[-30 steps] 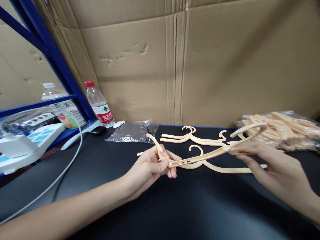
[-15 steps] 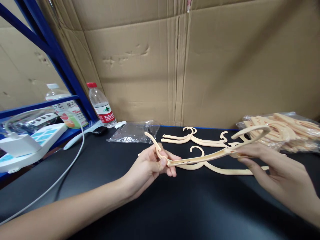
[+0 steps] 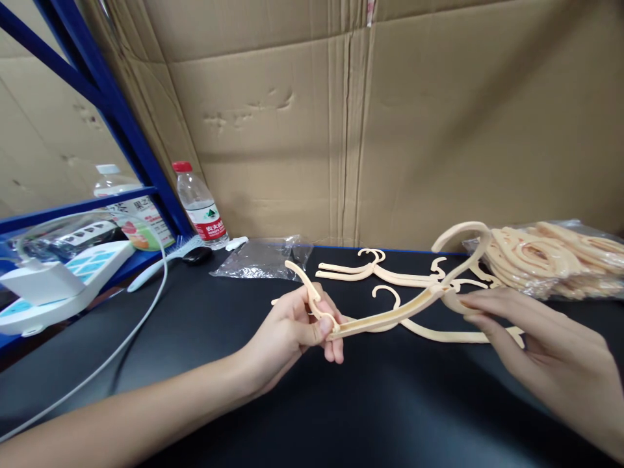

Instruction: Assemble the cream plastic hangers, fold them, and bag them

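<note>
A cream plastic clothes hanger (image 3: 390, 316) is held up between both hands, over the black tabletop. My left hand (image 3: 302, 325) is closed on its left end, thumb on top, where a hooked tip sticks up. My right hand (image 3: 531, 344) pinches a short piece near the hanger's middle, beside the big curved hook (image 3: 480, 244), which points up. Behind it another hanger (image 3: 453, 336) lies on the table, partly covered by the held one. Farther back several hangers (image 3: 402, 278) lie side by side.
Clear bags of hangers (image 3: 560, 260) lie at the back right. An empty clear bag (image 3: 258, 258) and a red-capped water bottle (image 3: 205, 211) are at the back left. A white power strip (image 3: 88, 276) with a cable sits left, by a blue frame (image 3: 112, 110). Cardboard (image 3: 273, 149) stands behind.
The held hanger has turned so its hook rises higher and shows more of its curve. Both hands keep their grip and stay nearly in place.
</note>
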`<state>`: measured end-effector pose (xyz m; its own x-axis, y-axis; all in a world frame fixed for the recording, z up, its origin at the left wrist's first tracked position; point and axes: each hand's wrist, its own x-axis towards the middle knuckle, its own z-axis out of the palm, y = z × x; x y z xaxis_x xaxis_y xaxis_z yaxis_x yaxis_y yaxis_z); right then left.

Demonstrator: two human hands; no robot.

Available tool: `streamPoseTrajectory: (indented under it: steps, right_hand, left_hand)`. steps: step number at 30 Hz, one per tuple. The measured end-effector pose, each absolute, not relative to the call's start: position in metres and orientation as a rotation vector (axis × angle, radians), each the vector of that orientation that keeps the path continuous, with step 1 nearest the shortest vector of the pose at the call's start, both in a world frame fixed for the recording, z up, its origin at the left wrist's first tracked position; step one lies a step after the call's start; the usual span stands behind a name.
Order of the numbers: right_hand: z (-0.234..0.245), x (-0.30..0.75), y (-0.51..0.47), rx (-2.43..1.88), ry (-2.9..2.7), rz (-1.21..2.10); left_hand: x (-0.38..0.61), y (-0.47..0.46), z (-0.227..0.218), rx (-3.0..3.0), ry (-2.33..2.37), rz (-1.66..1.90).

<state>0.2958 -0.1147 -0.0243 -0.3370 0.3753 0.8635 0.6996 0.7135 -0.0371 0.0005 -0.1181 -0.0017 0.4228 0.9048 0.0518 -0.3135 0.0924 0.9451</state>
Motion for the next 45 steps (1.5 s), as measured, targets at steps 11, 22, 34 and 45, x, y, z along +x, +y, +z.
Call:
streamPoseTrajectory:
  steps: [11,22,34,45]
  right_hand:
    - [-0.016,0.297,-0.115,-0.783,-1.941,-0.427]
    - [-0.018,0.293,-0.125,-0.802,-1.933,-0.487]
    - [-0.020,0.286,-0.130,-0.806,-1.928,-0.430]
    - [-0.022,0.300,-0.112,-0.985,-1.877,-0.441]
  left_hand:
    - [-0.003,-0.114,0.002,1.102,0.623,1.002]
    - [-0.002,-0.114,-0.001,1.103,0.683,1.081]
    - [0.001,-0.115,-0.008,1.004,0.842,1.248]
    - [0.010,-0.132,-0.008,0.988,0.917,1.026]
